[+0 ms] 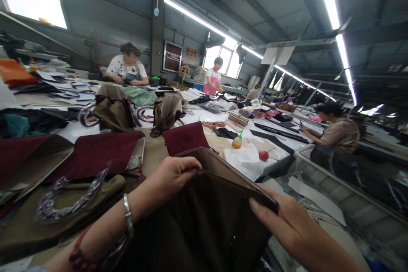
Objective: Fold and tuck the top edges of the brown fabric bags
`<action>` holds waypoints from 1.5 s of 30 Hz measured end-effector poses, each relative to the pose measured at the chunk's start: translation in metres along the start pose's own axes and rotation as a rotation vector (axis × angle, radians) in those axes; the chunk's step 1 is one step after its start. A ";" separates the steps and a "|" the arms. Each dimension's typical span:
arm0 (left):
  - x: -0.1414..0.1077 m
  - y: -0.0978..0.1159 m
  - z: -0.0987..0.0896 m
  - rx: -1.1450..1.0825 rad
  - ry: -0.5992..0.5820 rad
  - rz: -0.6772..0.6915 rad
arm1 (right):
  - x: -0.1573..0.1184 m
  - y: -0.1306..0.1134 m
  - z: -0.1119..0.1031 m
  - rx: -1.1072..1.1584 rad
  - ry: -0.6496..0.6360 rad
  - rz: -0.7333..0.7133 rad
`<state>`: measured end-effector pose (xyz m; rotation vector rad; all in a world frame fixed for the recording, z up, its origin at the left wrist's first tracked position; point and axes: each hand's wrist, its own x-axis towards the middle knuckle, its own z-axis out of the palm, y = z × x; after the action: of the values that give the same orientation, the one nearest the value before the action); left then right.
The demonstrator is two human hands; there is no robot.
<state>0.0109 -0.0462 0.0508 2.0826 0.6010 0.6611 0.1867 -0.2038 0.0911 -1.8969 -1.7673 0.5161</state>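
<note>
A dark brown bag (204,216) is held up in front of me, its mouth spread so that the beige lining shows. My left hand (174,174) pinches the near rim at the bag's left, thumb and fingers closed on the edge. At the right corner of the mouth, my right hand (283,216) grips the rim, thumb outside and fingers behind, partly hidden. A dark red flap (186,138) stands just beyond the bag's mouth. To the left lie more bags with dark red flaps (98,153), one with a plastic-wrapped handle (72,204).
Olive bags (113,112) stand farther back on the table. A small glue bottle with a green nozzle (237,141), a red ball-like object (263,155) and white plastic (244,161) lie ahead. A large pale bin (344,191) is at my right. Several people work at surrounding tables.
</note>
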 end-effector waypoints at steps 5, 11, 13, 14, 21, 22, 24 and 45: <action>0.015 0.011 0.001 -0.037 -0.125 -0.021 | -0.003 0.013 -0.010 0.120 0.026 0.048; 0.033 0.005 0.008 0.350 0.075 0.279 | -0.001 0.024 -0.011 0.383 0.005 0.103; 0.044 0.000 0.011 0.374 0.081 0.298 | 0.000 0.031 -0.011 0.463 -0.006 0.117; 0.049 -0.002 0.013 0.371 0.054 0.286 | 0.001 0.035 -0.011 0.491 -0.018 0.127; 0.078 -0.002 0.022 0.281 -0.145 0.164 | 0.009 0.062 -0.016 0.502 -0.077 0.139; 0.081 -0.002 0.024 0.277 -0.133 0.160 | 0.011 0.065 -0.016 0.472 -0.060 0.117; 0.087 -0.003 0.028 0.277 -0.114 0.156 | 0.015 0.069 -0.015 0.382 0.013 0.086; 0.119 -0.009 0.035 0.220 -0.239 0.202 | 0.041 0.098 -0.015 0.339 0.130 0.267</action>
<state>0.1204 0.0125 0.0542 2.4073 0.3426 0.4631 0.2780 -0.1685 0.0484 -1.8807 -1.2590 0.7201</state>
